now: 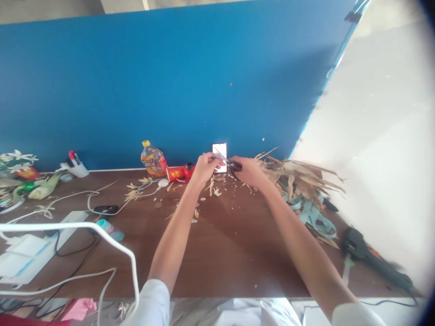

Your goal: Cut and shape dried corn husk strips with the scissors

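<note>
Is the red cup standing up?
No, the red cup is lying on its side on the wooden table.

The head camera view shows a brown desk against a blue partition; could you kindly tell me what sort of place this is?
It looks like a handicraft workbench, judging by the heap of dried tan leaves, the black-handled scissors and the dark hot glue gun.

Bright glare bleaches the pale panel (374,149) at right; frame edges curve, darken and blur.
</note>
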Action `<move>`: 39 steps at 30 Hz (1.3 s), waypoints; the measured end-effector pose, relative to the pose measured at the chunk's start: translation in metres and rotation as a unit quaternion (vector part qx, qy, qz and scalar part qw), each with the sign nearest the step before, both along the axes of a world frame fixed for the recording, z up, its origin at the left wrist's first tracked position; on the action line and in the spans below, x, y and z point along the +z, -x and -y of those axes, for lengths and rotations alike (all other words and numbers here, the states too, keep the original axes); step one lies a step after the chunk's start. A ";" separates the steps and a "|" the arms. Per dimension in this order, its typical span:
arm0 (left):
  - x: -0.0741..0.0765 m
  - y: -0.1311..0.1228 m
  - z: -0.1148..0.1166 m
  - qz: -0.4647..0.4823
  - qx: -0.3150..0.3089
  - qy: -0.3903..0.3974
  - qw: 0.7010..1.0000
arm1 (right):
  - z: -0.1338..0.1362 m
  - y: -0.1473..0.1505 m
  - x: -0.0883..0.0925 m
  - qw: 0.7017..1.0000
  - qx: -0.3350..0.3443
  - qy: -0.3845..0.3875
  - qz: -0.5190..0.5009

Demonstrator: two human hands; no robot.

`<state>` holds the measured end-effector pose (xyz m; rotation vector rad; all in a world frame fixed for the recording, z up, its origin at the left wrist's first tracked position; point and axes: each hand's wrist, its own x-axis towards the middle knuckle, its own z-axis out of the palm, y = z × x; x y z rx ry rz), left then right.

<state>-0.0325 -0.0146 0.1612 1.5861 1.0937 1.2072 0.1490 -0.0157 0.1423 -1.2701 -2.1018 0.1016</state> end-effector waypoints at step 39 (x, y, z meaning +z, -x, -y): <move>-0.001 0.002 0.000 -0.025 -0.014 -0.016 0.999 | 0.000 -0.017 0.008 0.998 0.040 0.037 0.022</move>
